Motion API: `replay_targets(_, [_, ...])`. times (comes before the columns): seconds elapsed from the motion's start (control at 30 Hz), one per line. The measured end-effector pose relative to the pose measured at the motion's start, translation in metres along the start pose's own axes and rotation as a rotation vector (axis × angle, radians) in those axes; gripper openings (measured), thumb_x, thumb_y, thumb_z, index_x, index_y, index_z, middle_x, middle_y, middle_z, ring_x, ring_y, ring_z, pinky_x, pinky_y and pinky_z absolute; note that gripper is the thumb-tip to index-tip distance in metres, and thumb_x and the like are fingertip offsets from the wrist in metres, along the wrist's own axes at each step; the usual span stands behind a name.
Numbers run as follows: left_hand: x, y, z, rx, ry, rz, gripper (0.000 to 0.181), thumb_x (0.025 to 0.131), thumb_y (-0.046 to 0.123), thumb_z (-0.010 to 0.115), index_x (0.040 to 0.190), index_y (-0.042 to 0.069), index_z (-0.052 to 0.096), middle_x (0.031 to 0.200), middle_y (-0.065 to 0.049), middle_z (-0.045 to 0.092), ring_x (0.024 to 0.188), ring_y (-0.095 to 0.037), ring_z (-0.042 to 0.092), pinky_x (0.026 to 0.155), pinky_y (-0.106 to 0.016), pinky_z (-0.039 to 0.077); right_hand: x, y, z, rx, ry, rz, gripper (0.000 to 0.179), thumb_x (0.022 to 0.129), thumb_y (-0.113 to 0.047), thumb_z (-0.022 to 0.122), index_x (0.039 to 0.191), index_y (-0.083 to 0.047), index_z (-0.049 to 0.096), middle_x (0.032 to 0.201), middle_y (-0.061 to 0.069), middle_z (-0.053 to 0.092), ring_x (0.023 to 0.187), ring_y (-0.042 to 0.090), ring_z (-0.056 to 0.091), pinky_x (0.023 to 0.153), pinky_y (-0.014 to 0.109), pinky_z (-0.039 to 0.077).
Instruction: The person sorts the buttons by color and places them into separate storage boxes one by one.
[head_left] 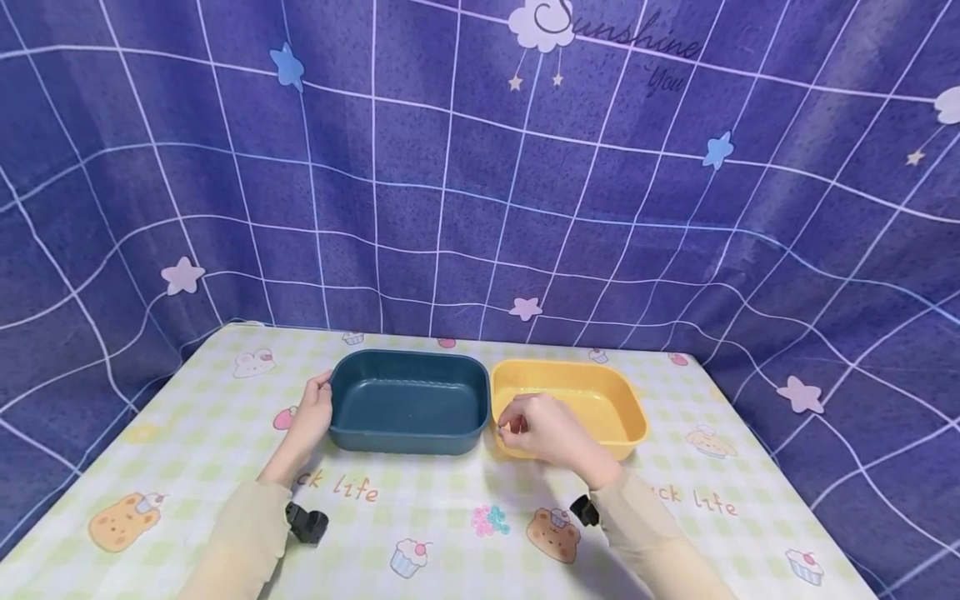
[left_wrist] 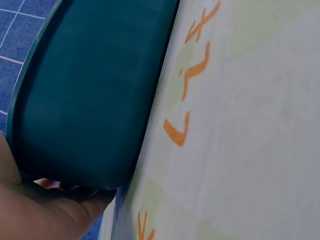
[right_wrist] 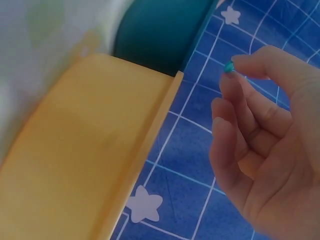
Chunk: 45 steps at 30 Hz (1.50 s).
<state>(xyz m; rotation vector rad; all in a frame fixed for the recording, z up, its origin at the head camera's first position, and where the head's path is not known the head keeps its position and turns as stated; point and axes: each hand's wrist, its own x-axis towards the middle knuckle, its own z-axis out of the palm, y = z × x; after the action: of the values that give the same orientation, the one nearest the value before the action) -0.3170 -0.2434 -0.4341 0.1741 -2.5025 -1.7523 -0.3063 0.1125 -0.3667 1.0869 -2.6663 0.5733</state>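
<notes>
My left hand (head_left: 311, 410) holds the left end of a dark teal plastic bin (head_left: 408, 443), thumb and fingers spread about its outer wall in the left wrist view. Some of those fingers are hidden behind the wall. Between thumb and index fingertip, my right hand (head_left: 546, 427) pinches a small shiny teal bead (right_wrist: 229, 66). That hand hangs over the front left part of a yellow bin (head_left: 622, 408), its other fingers loosely curled. On the cloth in front lies a small cluster of pink and blue beads (head_left: 491, 520).
The two bins stand side by side, ends close together, towards the back of the table. A patterned tablecloth (head_left: 442, 575) covers the table. Behind hangs a blue grid curtain (head_left: 405, 200). Black wrist mounts (head_left: 306, 523) sit on both forearms.
</notes>
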Motion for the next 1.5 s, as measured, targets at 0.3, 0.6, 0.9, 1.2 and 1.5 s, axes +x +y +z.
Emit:
replay_targets(0.3, [-0.004,0.002,0.002,-0.006,-0.011,-0.006,0.052,0.103,0.026,0.01,0.149,0.001,0.008,0.156,-0.022,0.006,0.144,-0.037,0.001,0.117,-0.052,0.005,0.03,-0.002,0.003,0.01,-0.014,0.035,0.004,0.079,-0.018,0.07,0.079,-0.015,0.072,0.067,-0.01,0.061,0.062,0.001,0.053,0.057,0.016,0.045])
replay_targets(0.6, [-0.007,0.002,-0.006,-0.013,-0.02,-0.004,0.052,0.103,0.025,0.009,0.149,0.0,0.005,0.155,-0.025,0.005,0.143,-0.04,0.001,0.116,-0.054,0.006,0.065,-0.011,0.014,-0.056,-0.081,0.025,0.005,0.08,-0.023,0.068,0.079,-0.019,0.071,0.069,-0.012,0.061,0.063,0.002,0.051,0.057,0.018,0.043])
replay_targets(0.9, [-0.008,0.001,-0.006,-0.012,-0.017,-0.005,0.052,0.103,0.026,0.01,0.149,0.0,0.005,0.155,-0.023,0.004,0.143,-0.039,0.001,0.116,-0.054,0.006,0.086,-0.019,0.03,-0.125,-0.155,0.005,0.007,0.081,-0.027,0.068,0.083,-0.021,0.073,0.077,-0.012,0.066,0.072,0.002,0.058,0.058,0.018,0.045])
replay_targets(1.2, [-0.005,-0.002,-0.004,-0.015,-0.008,-0.004,0.052,0.103,0.026,0.01,0.149,0.001,0.006,0.155,-0.023,0.006,0.143,-0.038,0.001,0.116,-0.054,0.005,0.096,-0.023,0.041,-0.112,-0.173,0.014,0.008,0.082,-0.027,0.068,0.084,-0.021,0.073,0.077,-0.011,0.067,0.071,0.002,0.058,0.062,0.018,0.046])
replay_targets(1.5, [-0.002,0.001,-0.001,0.013,-0.021,0.002,0.053,0.103,0.028,0.01,0.149,0.002,0.007,0.156,-0.021,0.006,0.143,-0.038,0.001,0.116,-0.054,0.006,0.098,-0.022,0.049,-0.085,-0.175,0.047,0.007,0.082,-0.027,0.068,0.084,-0.022,0.073,0.078,-0.011,0.069,0.073,0.001,0.06,0.066,0.02,0.049])
